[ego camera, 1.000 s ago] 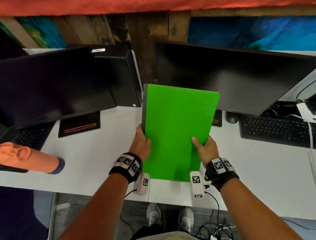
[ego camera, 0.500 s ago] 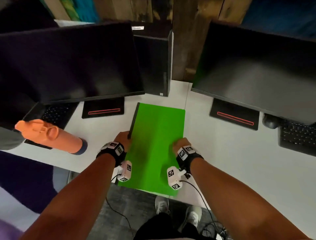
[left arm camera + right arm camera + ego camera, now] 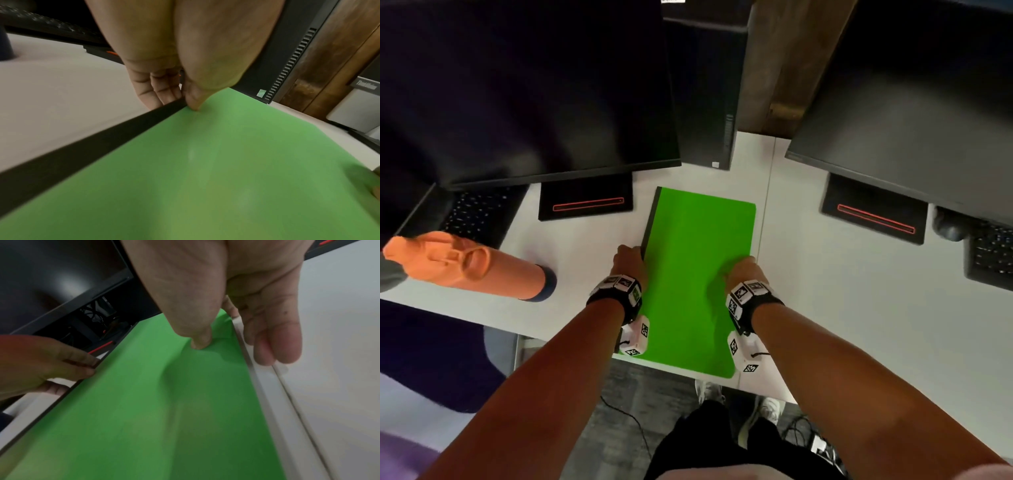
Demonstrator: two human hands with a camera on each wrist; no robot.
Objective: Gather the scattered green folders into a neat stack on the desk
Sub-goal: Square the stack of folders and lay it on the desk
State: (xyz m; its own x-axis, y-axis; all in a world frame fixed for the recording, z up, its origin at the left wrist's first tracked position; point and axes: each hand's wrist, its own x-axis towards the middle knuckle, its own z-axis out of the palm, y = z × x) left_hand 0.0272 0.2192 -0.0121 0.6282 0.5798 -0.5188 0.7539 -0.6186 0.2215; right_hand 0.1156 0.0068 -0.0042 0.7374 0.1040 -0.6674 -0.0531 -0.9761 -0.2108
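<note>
Head view: green folder stack (image 3: pixel 698 274) flat on desk (image 3: pixel 842 294), both hands' fingers (image 3: pixel 277 344) pinching its side edges

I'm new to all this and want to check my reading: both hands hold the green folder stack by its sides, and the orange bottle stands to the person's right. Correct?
Not quite. The head view shows the orange bottle on the person's left, beyond the left hand. The rest holds: left hand and right hand hold the green folder stack by its sides.

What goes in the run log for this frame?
folder stack flat on desk | left hand grips left edge | right hand grips right edge | not released
</note>
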